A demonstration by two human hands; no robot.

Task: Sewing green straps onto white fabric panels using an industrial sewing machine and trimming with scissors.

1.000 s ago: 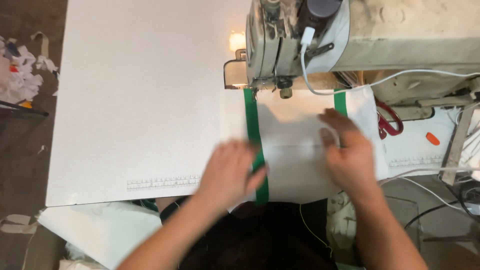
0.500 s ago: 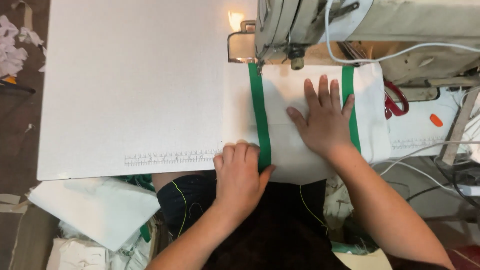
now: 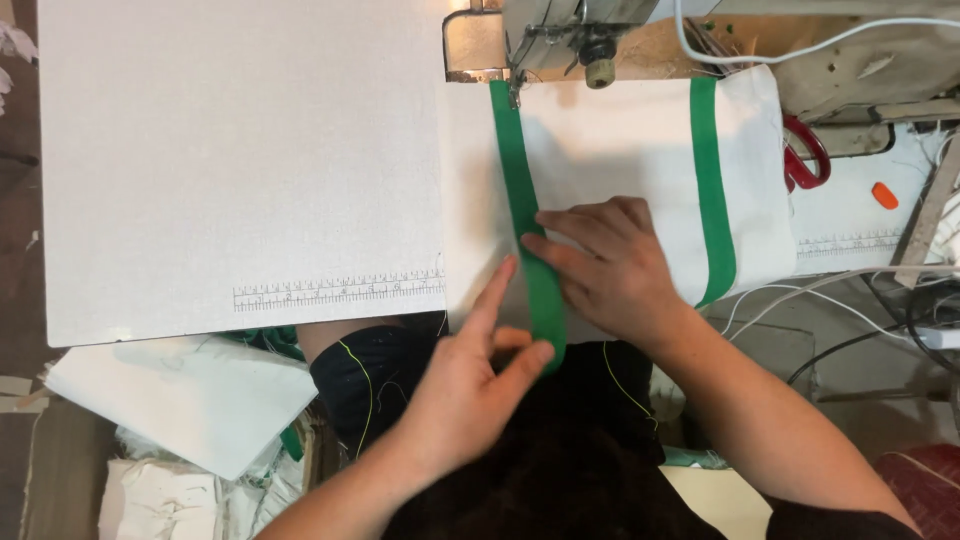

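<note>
Pinching the near end of the left green strap (image 3: 527, 230): left hand (image 3: 470, 375), thumb on the strap's lower tip, index finger stretched up along its left edge, other fingers curled. Right hand (image 3: 610, 265) lies flat and spread on the white fabric panel (image 3: 620, 140), fingertips pressed onto the same strap about mid-length, holding nothing.

Panel sits on the white counter (image 3: 230, 150), its far edge under the sewing machine head (image 3: 570, 30). Left strap runs straight from the presser foot area down to the panel's near edge; the foot looks to sit on the strap's top end, but the view is too tight there to be sure. Second green strap (image 3: 712, 190) runs parallel near the panel's right edge, untouched, well clear of both hands.

Printed ruler scale (image 3: 335, 290) along the counter's near edge, left of the panel. Red-handled scissors (image 3: 805, 150) just beside the panel's right edge, partly tucked behind it. Small orange object (image 3: 884, 195) further right. White cable (image 3: 800, 45) loops across the machine body. Stack of white fabric pieces (image 3: 180, 400) below the counter at left, more scraps beneath. Dark clothing on the person's lap fills the bottom centre.
</note>
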